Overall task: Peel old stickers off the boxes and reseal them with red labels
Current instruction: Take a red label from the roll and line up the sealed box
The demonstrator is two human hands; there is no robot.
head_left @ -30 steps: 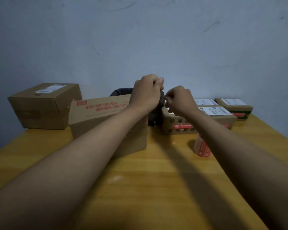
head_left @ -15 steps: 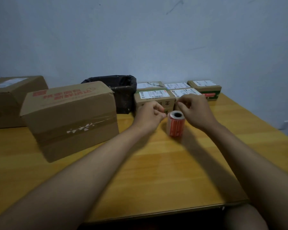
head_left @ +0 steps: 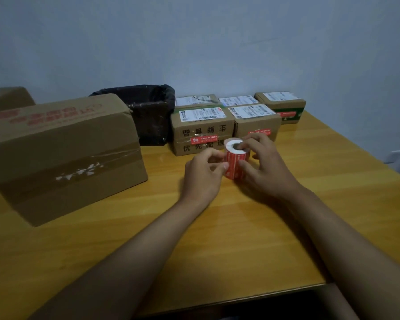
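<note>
A roll of red labels (head_left: 234, 166) stands upright on the wooden table (head_left: 217, 239). My right hand (head_left: 267, 168) holds it, with a finger on its white top rim and the thumb against its side. My left hand (head_left: 203, 174) pinches at the roll's left side with thumb and fingertips. Just behind stand small cardboard boxes: one (head_left: 202, 130) with black characters and a red label on its front, and one (head_left: 255, 122) to its right, also with a red label. Each carries a white shipping sticker on top.
A large taped carton (head_left: 62, 153) fills the left side, with another carton (head_left: 8, 98) behind it. A bin lined with a black bag (head_left: 148, 112) stands at the back. Several more small boxes (head_left: 281, 105) line the wall. The table's front edge lies close to me.
Both hands came down from above the bin to the label roll. My right hand now grips the roll and my left pinches at its side. The view has tilted downward.
</note>
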